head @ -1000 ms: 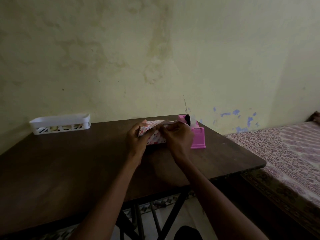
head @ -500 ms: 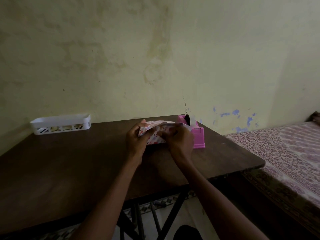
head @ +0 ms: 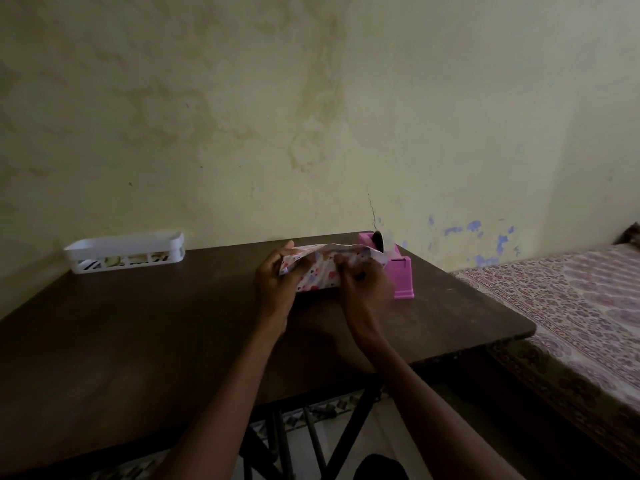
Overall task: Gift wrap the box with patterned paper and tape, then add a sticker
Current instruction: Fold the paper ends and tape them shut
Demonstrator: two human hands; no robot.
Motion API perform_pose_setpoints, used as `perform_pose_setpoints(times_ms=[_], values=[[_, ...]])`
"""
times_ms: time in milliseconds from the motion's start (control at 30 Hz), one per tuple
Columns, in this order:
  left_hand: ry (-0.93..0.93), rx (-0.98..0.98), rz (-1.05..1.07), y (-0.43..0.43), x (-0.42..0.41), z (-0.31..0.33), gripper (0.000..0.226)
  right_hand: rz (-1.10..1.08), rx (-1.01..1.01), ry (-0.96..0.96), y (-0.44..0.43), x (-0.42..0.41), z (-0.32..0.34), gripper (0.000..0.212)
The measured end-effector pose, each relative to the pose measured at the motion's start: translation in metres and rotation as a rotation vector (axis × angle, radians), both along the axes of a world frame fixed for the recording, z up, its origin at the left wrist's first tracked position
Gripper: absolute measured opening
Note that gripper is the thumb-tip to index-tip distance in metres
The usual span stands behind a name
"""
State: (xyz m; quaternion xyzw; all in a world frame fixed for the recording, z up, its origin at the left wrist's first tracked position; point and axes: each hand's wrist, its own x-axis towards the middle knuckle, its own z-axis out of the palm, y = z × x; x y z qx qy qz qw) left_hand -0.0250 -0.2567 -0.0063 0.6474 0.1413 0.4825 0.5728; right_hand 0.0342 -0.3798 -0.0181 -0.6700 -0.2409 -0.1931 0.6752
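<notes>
Dark wooden surface [head: 145,341] beneath a stained yellow wall [head: 311,116]: left hand [head: 273,289] and right hand [head: 365,289], close together, each pinch the patterned paper [head: 318,277], with a pink tape dispenser [head: 403,277] just beside.

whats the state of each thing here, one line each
white heart-patterned wrapping paper: partly folded into a parcel, top flap raised
left hand: grips the paper's left end
right hand: pinches a fold of paper
pink plastic tape dispenser: upright, roll loaded, untouched
white slotted plastic basket: upright, far left, holding small items
dark wooden table: level, bearing everything above
</notes>
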Motion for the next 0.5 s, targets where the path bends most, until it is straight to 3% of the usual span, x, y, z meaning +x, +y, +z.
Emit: perform_pose_setpoints(times_ms=[167, 300, 400, 500], values=[[-0.03, -0.039, 0.043, -0.002, -0.006, 0.003, 0.053, -0.127, -0.005, 0.159, -0.012, -0.002, -0.01, 0.039], [-0.011, -0.021, 0.024, -0.003, -0.013, 0.006, 0.052, 0.048, 0.235, 0.129, -0.018, 0.004, 0.008, 0.023], [0.067, 0.046, 0.056, -0.002, -0.02, 0.011, 0.041, 0.062, 0.198, 0.086, -0.018, 0.016, 0.024, 0.01], [0.142, 0.181, 0.19, -0.003, -0.032, 0.019, 0.028, -0.012, 0.152, -0.008, -0.015, 0.022, 0.034, 0.01]])
